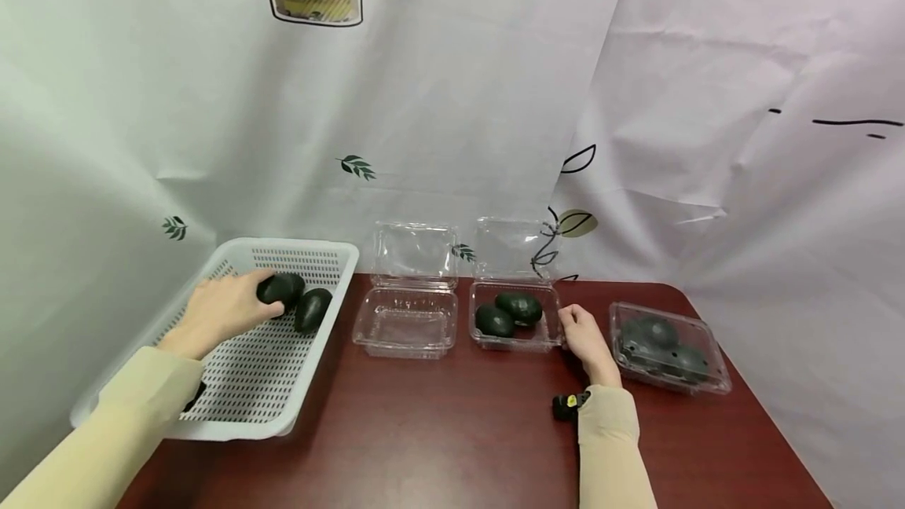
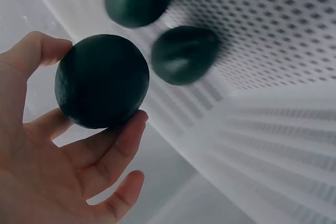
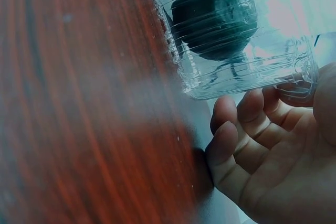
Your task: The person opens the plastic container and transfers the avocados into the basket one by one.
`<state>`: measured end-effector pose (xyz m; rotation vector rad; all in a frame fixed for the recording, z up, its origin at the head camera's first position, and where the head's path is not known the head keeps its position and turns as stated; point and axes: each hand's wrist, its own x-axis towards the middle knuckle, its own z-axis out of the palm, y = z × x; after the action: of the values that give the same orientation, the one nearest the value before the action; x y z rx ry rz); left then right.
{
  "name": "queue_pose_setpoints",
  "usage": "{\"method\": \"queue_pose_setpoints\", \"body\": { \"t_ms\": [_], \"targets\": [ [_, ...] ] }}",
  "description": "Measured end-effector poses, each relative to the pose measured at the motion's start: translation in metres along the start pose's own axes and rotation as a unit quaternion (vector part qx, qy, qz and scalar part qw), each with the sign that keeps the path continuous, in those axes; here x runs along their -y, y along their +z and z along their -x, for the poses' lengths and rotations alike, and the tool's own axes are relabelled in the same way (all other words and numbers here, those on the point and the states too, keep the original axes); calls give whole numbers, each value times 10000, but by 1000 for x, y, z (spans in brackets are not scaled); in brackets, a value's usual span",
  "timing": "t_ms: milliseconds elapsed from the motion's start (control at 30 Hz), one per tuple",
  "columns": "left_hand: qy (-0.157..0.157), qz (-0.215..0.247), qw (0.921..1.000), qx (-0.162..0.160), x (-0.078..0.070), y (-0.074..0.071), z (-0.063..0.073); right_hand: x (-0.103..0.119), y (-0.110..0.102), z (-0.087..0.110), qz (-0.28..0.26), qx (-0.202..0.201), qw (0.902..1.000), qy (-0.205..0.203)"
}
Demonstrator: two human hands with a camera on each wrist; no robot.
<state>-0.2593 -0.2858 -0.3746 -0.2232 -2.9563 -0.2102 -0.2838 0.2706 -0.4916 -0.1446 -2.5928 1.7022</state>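
Note:
My left hand [image 1: 225, 309] grips a dark green avocado [image 2: 102, 81] between thumb and fingers over the white basket. Two more avocados lie in the basket, one an upright dark avocado [image 1: 313, 310] near its right side in the head view. At the middle right, my right hand [image 1: 588, 342] pinches the right edge of an open clear clamshell container [image 1: 519, 342]. Inside that container rest two avocados [image 1: 519, 308]. In the right wrist view, one avocado [image 3: 212, 19] shows through the clear wall, and the loosely bent fingers [image 3: 223, 142] sit beside the corner.
The white perforated basket [image 1: 286, 421] takes up the table's left side. Between it and the filled container stands another open clamshell [image 1: 405, 320], its lid raised. A closed clamshell [image 1: 672, 348] with avocados sits at the right. A white printed curtain [image 1: 452, 100] hangs behind the table [image 1: 438, 430].

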Motion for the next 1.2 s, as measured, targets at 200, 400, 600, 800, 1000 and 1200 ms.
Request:
{"method": "queue_pose_setpoints", "body": {
  "t_ms": [200, 400, 600, 800, 1000, 1200],
  "targets": [
    [-140, 21, 9996, 256, 22, 4, 8, 0, 0, -1, 24, -46, 10000, -65],
    [-206, 0, 9985, 512, 32, 7, 4, -1, 1, -1, 15, -102, 9999, -96],
    [-344, -71, 9962, 799, 42, 9, 2, 0, 2, -1, 4, -58, 9999, -114],
    [-392, -232, 9953, 856, 51, 14, -1, 2, 3, -1, -12, -17, 10000, -70],
    [-419, -392, 9921, 1120, 59, 20, 1, 2, 4, 1, -68, -13, 10000, -45],
    [-464, -432, 9898, 1276, 57, 23, -1, -1, 3, 0, -112, -90, 9999, -25]
  ]
}}
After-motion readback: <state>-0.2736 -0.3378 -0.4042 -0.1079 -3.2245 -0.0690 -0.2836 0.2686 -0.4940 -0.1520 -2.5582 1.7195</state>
